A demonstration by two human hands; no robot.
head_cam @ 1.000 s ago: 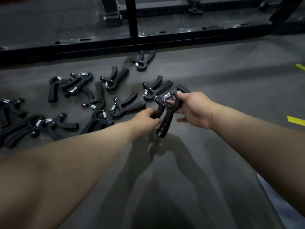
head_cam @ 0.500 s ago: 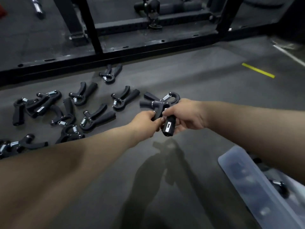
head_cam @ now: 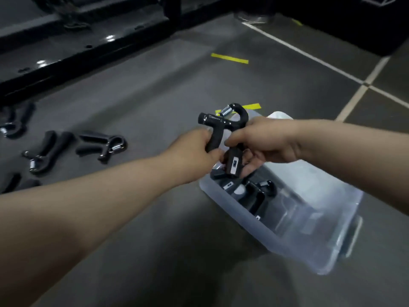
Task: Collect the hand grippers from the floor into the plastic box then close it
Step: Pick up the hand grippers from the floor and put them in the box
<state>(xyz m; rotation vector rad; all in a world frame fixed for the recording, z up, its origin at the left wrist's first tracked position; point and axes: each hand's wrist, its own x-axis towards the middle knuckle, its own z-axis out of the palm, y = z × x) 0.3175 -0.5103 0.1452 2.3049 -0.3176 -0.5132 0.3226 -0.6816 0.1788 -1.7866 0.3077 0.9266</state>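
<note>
The left hand [head_cam: 194, 154] and right hand [head_cam: 261, 140] cover much of both handles of the hand gripper [head_cam: 223, 122]. Inside the plastic box [head_cam: 309, 247], stored grippers [head_cam: 256, 196] blur together, uncountable. Floor grippers [head_cam: 13, 127] are cut off at the picture's left edge.

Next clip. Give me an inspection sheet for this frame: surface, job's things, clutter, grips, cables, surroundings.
Surface: dark grey floor with yellow tape and white lines.
Job's things: open plastic box with several boxed grippers inside; one held gripper over the box; loose grippers on the floor to the left.
Clutter: nothing seen.
Grips: left grip holds one handle of the held gripper; right grip holds the other handle.
Cables: nothing seen.
Surroundings: black rack frame along the far side.
</note>
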